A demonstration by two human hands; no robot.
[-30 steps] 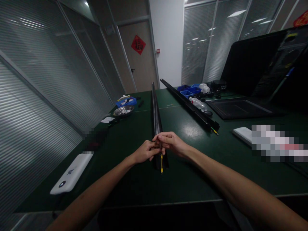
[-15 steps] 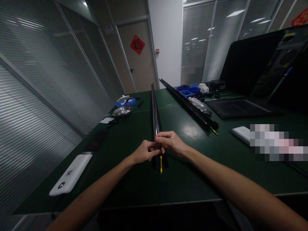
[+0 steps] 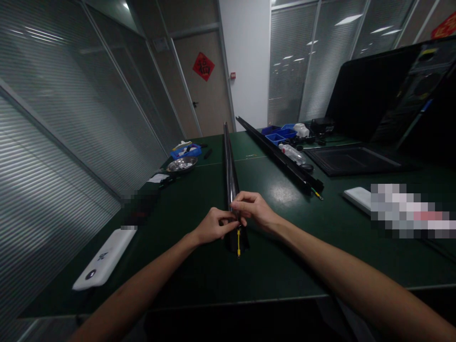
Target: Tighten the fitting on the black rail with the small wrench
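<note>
A long, glossy black rail lies on the green table, running away from me. Both my hands meet over its near end. My left hand comes from the left, thumb and fingers pinched together at the rail. From the right, my right hand pinches close above the left fingertips. Whatever sits between the fingers is too small or hidden to make out. A short yellow wire with a ring terminal hangs out of the rail's near end, just below my fingers.
A second black rail with a yellow-green wire lies to the right. Behind it are a plastic bottle, blue bins and a flat black panel. On the left are a metal bowl and a white device.
My right hand has shifted very slightly, its fingertips still close to the left ones. The rail and yellow wire lie as before.
</note>
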